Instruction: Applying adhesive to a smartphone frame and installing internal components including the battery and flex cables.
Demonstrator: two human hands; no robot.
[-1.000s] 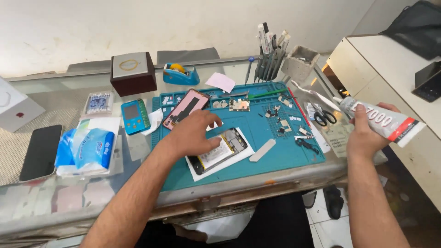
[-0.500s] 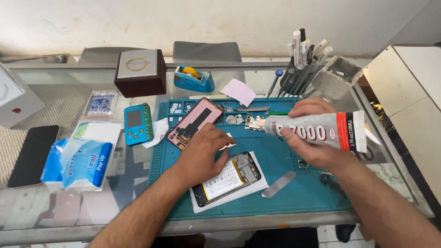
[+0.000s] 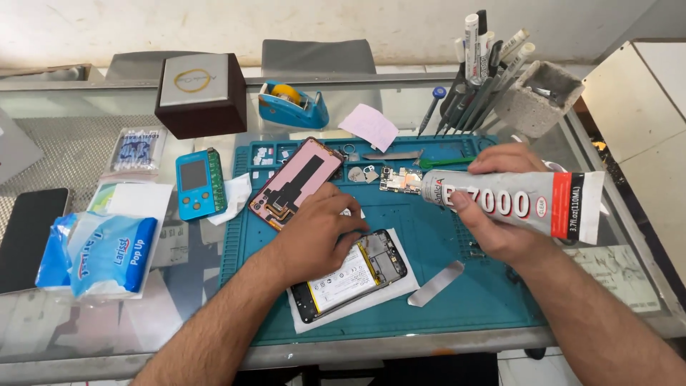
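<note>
Glue tube [image 3: 514, 204] now swung in from 3 o'clock, held tight in right hand [image 3: 493, 214], tip aimed at 9 o'clock. Left hand [image 3: 314, 236] pressing flat on opened phone [image 3: 354, 275] at mat [image 3: 457, 300] middle. Looks nearly ready for gluing.

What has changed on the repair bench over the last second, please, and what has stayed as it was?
The right hand has brought the glue tube in from the right edge of the bench to over the blue mat, gripped throughout. The left hand stayed resting on the opened phone. The pink screen panel, tape dispenser and tissue pack have not moved.
</note>
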